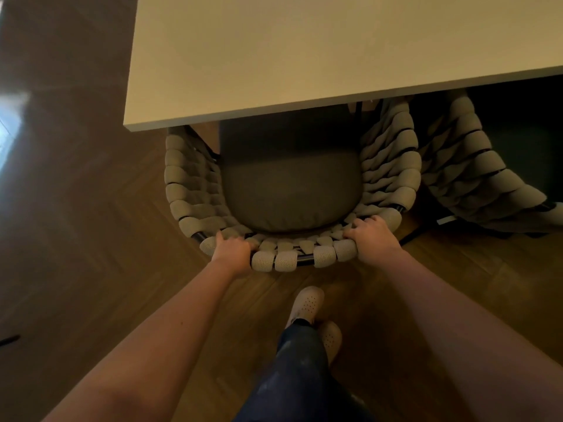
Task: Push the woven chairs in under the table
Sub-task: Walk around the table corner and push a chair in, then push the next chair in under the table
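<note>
both hands point(233, 249) point(373, 239) clamped on near rim of woven chair point(189, 190), front under worktop point(274, 71); soft weave, stiff frame, likely slides easily.

A woven chair point(189, 190) with thick beige padded bands on a dark frame and a grey seat cushion point(289, 190) was set partly under the pale table point(304, 56), its curved back outside the edge. A second woven chair point(475, 166) was placed just beside it, on the right.
</note>
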`<state>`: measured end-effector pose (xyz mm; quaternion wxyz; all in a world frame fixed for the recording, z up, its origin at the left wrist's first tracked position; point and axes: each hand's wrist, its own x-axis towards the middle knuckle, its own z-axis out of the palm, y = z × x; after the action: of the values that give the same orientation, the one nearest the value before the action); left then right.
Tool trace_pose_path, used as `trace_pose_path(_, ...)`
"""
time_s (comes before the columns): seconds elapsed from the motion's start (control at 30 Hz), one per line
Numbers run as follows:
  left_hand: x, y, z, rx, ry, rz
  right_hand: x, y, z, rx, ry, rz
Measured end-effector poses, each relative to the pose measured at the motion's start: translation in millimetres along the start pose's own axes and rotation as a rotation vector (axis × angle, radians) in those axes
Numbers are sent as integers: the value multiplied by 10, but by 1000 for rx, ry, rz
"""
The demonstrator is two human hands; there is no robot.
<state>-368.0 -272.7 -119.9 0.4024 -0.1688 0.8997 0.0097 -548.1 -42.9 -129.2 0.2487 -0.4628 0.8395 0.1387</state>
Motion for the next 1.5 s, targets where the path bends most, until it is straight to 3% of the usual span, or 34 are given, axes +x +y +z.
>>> trace_pose_path(0.2, 2, 382, -275, -117, -138, 105, -115, 173, -90, 216, -29, -94)
trace_pose_path(0.37, -7, 1243, -584, -255, 80, 296, -455, 647, -73, 263, 92, -42)
trace_pose_path(0.67, 241, 3117, -1442, -191, 302, 412, -1428, 2598, 425, 391, 245, 246)
trace_pose_path(1.0, 493, 5365, -1716, -125, 312, 377, -2375, 4861, 1086, 275, 135, 292)
trace_pose_path(1.27, 832, 5952, -2123, -36, 216, 313, -2232, 5858, 1277, 147, 75, 260)
trace_pose_path(1.37, 974, 5987, -2185, -50, 160, 305, -2111, 6046, 1175, 66, -21, 302)
trace_pose_path(1.5, 1182, 5991, -2227, -2, 165, 308, -1945, 6197, 1125, -31, -102, 215)
